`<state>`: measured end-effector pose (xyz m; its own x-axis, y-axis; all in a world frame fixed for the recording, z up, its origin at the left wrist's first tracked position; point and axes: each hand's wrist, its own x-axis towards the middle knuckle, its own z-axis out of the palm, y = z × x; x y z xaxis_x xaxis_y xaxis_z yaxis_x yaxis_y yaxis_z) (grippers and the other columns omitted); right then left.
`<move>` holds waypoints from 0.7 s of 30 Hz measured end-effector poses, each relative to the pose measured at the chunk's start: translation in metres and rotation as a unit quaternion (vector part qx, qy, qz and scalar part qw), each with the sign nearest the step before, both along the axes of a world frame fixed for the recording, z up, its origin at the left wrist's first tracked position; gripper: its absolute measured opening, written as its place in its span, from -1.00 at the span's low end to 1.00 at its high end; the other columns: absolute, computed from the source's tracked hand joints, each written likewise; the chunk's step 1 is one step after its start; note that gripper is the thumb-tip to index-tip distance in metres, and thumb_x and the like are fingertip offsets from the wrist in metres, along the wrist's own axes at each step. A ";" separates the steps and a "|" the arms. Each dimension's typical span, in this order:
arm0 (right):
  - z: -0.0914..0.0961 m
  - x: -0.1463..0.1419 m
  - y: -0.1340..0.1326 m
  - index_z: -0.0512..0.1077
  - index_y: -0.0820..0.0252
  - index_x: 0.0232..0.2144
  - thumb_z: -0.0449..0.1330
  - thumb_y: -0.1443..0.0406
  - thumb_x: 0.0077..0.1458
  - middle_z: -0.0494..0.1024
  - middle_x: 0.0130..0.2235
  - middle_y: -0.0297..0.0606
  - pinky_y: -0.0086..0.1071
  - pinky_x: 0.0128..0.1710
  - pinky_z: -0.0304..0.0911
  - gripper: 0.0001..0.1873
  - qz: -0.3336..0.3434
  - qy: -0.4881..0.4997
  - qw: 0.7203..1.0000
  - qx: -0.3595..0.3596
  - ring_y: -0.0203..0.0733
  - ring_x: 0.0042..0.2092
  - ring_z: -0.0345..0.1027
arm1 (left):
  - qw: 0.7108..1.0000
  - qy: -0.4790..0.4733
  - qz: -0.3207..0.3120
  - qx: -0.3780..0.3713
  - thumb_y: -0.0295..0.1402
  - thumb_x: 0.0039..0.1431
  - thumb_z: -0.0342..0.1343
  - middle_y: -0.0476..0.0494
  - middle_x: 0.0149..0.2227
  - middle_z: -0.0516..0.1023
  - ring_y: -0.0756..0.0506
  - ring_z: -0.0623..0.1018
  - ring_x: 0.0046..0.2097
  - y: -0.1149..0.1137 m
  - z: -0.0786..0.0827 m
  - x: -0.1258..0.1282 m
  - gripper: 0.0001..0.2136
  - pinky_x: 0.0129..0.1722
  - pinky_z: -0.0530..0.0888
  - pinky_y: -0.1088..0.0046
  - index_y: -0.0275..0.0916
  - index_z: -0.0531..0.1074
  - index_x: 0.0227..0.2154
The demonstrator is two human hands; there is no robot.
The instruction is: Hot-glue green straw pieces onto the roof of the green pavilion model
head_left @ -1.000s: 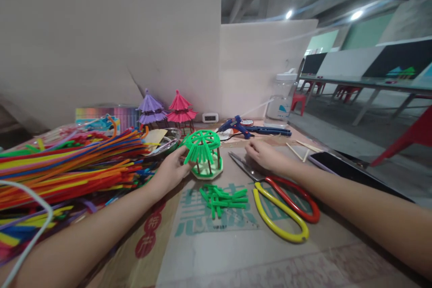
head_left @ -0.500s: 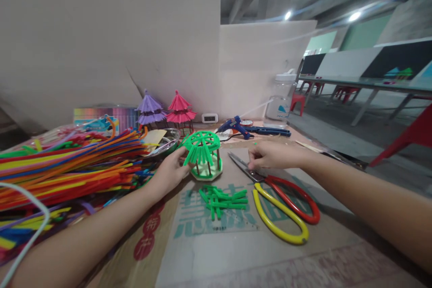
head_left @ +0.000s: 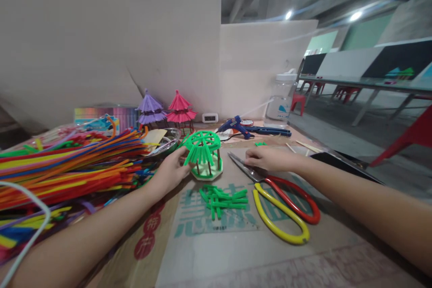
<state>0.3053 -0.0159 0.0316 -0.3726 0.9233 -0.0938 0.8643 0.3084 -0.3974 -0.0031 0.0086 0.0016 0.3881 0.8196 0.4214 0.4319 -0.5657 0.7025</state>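
My left hand (head_left: 174, 165) grips the left side of a small green pavilion model (head_left: 203, 148), built of fuzzy pipe-cleaner pieces with brown posts on a pale base. The model stands upright on the cardboard. My right hand (head_left: 266, 159) is closed, fingers bent together, over the blades of large scissors (head_left: 281, 216) with one red and one yellow handle. Whatever its fingertips hold, if anything, is hidden. In front of the model lies a small heap of cut green pipe-cleaner pieces (head_left: 222, 199). A few more green bits (head_left: 260, 144) show behind my right hand.
Bundles of coloured pipe cleaners (head_left: 67, 166) cover the left side. Behind stand a purple pavilion (head_left: 151, 110), a pink pavilion (head_left: 180, 110), a small clock (head_left: 209, 118), a blue glue gun (head_left: 234, 125) and a clear bottle (head_left: 280, 101). A white cable (head_left: 37, 202) curves at lower left.
My right hand has shifted slightly left, toward the model. Green bits behind it and a black flat thing beyond my right forearm show more. My left hand stays on the model.
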 end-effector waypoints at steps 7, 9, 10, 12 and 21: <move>-0.012 -0.014 0.001 0.45 0.23 -0.38 0.03 0.29 0.23 0.56 -0.35 -0.22 -0.42 -0.36 0.11 -0.77 -0.070 0.058 0.993 0.071 -0.22 -0.33 0.38 | 1.000 -0.006 -0.012 -0.011 -0.19 0.10 0.14 -0.11 -0.23 0.62 -0.15 0.60 -0.18 0.000 0.000 0.001 -0.75 -0.14 0.56 0.35 -0.25 0.45 -0.24; -0.015 -0.014 0.004 0.46 0.22 -0.38 0.05 0.25 0.24 0.56 -0.38 -0.24 -0.42 -0.41 0.10 -0.75 -0.077 0.069 0.992 0.068 -0.23 -0.37 0.37 | 1.000 -0.005 -0.016 -0.014 -0.19 0.11 0.14 -0.10 -0.24 0.61 -0.14 0.60 -0.18 0.001 0.000 0.000 -0.76 -0.16 0.56 0.36 -0.25 0.43 -0.25; -0.017 -0.014 0.006 0.47 0.21 -0.38 0.07 0.21 0.23 0.57 -0.40 -0.26 -0.42 -0.43 0.09 -0.75 -0.078 0.073 0.992 0.064 -0.23 -0.39 0.37 | 1.000 -0.003 -0.016 -0.014 -0.19 0.12 0.14 -0.09 -0.25 0.60 -0.14 0.59 -0.18 0.001 -0.001 0.000 -0.76 -0.16 0.56 0.36 -0.25 0.43 -0.26; -0.021 -0.012 0.011 0.48 0.19 -0.37 0.15 0.13 0.18 0.57 -0.42 -0.29 -0.42 -0.46 0.09 -0.74 -0.076 0.080 0.992 0.054 -0.23 -0.41 0.38 | 1.000 0.003 -0.015 -0.011 -0.18 0.13 0.14 -0.09 -0.25 0.59 -0.14 0.59 -0.18 0.002 -0.001 -0.001 -0.76 -0.16 0.56 0.37 -0.25 0.42 -0.26; -0.029 -0.013 0.014 0.44 0.18 -0.41 0.14 0.20 0.17 0.55 -0.47 -0.31 -0.43 -0.48 0.07 -0.80 -0.093 0.082 0.991 0.049 -0.24 -0.45 0.35 | 1.000 -0.011 -0.014 -0.007 -0.20 0.12 0.16 -0.10 -0.22 0.60 -0.14 0.59 -0.16 0.005 -0.006 -0.002 -0.76 -0.13 0.54 0.38 -0.26 0.43 -0.24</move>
<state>0.2918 -0.0021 0.0023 -0.1982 0.9790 0.0482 0.8362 0.1945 -0.5128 -0.0048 0.0141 -0.0040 0.4027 0.8140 0.4185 0.4003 -0.5678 0.7192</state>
